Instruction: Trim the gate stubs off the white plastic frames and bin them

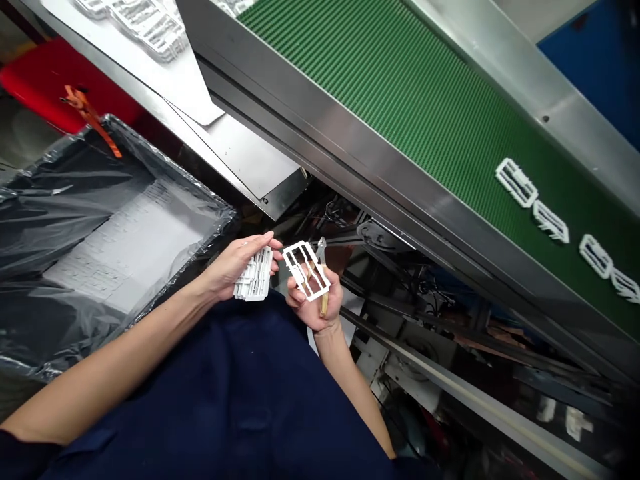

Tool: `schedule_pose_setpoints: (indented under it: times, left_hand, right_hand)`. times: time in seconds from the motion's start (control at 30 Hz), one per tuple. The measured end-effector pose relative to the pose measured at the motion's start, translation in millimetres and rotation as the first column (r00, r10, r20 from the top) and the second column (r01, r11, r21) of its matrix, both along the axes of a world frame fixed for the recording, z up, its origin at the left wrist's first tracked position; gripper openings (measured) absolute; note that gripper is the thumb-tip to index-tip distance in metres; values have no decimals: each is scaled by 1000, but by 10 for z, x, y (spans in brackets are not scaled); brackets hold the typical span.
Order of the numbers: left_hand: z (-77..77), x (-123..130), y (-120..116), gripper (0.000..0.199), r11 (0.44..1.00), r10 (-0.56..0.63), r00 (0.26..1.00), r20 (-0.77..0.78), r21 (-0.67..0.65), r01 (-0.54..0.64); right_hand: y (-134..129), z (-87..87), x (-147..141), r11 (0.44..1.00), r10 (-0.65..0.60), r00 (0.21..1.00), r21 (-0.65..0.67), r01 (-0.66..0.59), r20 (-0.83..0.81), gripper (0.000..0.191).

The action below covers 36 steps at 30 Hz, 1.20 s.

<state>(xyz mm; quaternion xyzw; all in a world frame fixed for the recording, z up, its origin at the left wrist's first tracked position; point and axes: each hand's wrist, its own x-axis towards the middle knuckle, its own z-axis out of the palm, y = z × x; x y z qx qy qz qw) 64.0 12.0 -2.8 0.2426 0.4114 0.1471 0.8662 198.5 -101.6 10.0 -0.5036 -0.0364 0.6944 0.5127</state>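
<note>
My left hand point(239, 261) is closed around a stack of white plastic frames point(254, 277), thumb on top and fingertips at the far side. Just right of it, my right hand point(320, 300) grips a single white plastic frame point(306, 270) with several slots, tilted toward me. That same hand also holds a pair of cutting pliers point(323, 253); their metal jaws point up past the fingers and a yellowish handle shows along the palm. The two hands are close together in front of my dark blue clothing, with a small gap between stack and single frame.
A green ribbed conveyor belt point(360, 80) with a metal side rail runs diagonally, carrying white plastic parts point(517, 183) at right. At left stands a bin lined with clear plastic point(40, 220). Orange-handled pliers point(93, 117) hang on its rim. More frames point(145, 27) lie at top left.
</note>
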Motion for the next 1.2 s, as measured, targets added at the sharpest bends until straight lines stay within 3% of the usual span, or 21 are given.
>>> schedule_pose_setpoints:
  times: [0.1, 0.3, 0.4, 0.47, 0.53, 0.63, 0.7, 0.77, 0.83, 0.93, 1.1, 1.2]
  left_hand:
    - [-9, -2, -5, 31, 1000, 26, 1000, 6, 3, -26]
    - [-15, -25, 11, 31, 998, 62, 998, 1, -29, -62]
    - [-31, -35, 19, 32, 997, 69, 998, 8, -22, -68]
    - [-52, -34, 16, 32, 997, 77, 997, 15, -11, -77]
    - [-79, -23, 4, 33, 994, 106, 994, 3, 23, -106]
    - [-122, 5, -23, 37, 975, 196, 980, -39, 111, -191]
    - [-149, 22, -41, 41, 959, 251, 966, -52, 152, -241]
    - [-177, 28, -53, 43, 947, 281, 958, -47, 173, -270]
    - [-203, 17, -57, 44, 943, 296, 954, -39, 172, -286]
    - [-240, -28, -51, 42, 944, 318, 948, -6, 101, -315]
    - [-339, -166, 8, 34, 934, 350, 936, 37, -94, -345]
    - [-412, -306, 115, 32, 885, 445, 895, 18, -163, -437]
  right_hand:
    - [2, 3, -9, 1000, -9, 1000, 3, 9, -26, 39]
    - [-3, -15, -2, 999, 6, 997, -50, -2, 80, 41]
    - [12, -6, -22, 1000, 6, 995, -4, -5, 100, 39]
    - [38, 34, -65, 998, 33, 977, 39, -42, 211, 37]
    - [79, 100, -136, 992, 93, 873, 33, -124, 479, 33]
    - [156, 202, -280, 959, 239, 481, -127, -253, 844, 31]
    - [213, 238, -376, 918, 336, 264, -251, -307, 904, 31]
    - [268, 232, -452, 882, 390, 150, -321, -345, 909, 31]
    - [317, 196, -498, 858, 416, 85, -360, -367, 905, 31]
    - [378, 135, -527, 826, 444, 49, -388, -410, 895, 31]
    - [507, 101, -539, 737, 489, 65, -372, -565, 870, 34]
    - [752, 25, -474, 691, 505, 81, -346, -634, 859, 34]
